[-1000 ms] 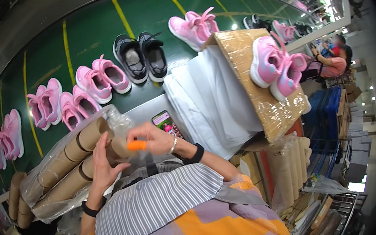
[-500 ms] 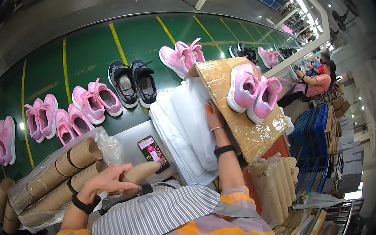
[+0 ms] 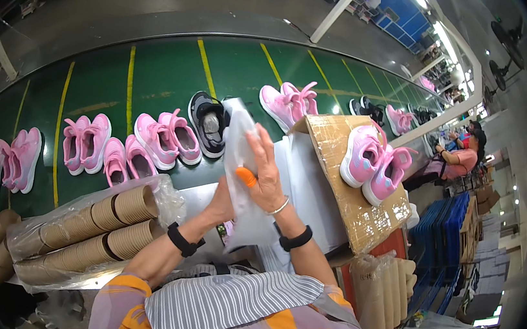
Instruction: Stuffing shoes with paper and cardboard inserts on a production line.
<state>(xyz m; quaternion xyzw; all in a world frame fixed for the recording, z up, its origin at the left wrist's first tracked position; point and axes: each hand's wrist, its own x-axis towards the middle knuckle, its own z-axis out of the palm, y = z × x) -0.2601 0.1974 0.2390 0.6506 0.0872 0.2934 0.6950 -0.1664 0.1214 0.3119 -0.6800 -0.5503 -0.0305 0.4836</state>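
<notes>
White sheet (image 3: 234,138) is standing nearly upright between the two hands, just left of the cardboard box (image 3: 377,223), and I'm watching both from afar. I'm pressing the right hand (image 3: 266,171) flat against its near face, fingers extended and open; the left hand (image 3: 223,202) is hiding mostly behind the sheet, so I'm not able to tell how its fingers are closing. Looking for room now: beyond and well left of the box, bare belt (image 3: 99,74) is showing between yellow lines, while the box's near-left edge is crowding the right wrist.

And what's standing in the way? Stacked white sheets (image 3: 304,176) are lying against the box's left side. Pink shoes (image 3: 365,160) are sitting on top of the box, and black shoes (image 3: 207,119) are resting farther left, one partly covered in view by the sheet's upper end. Plastic-wrapped brown tubes (image 3: 91,219) are lying well left of the box. As for the sheet, it's looking thin, pale and slightly translucent, its lower end hanging loosely creased.
</notes>
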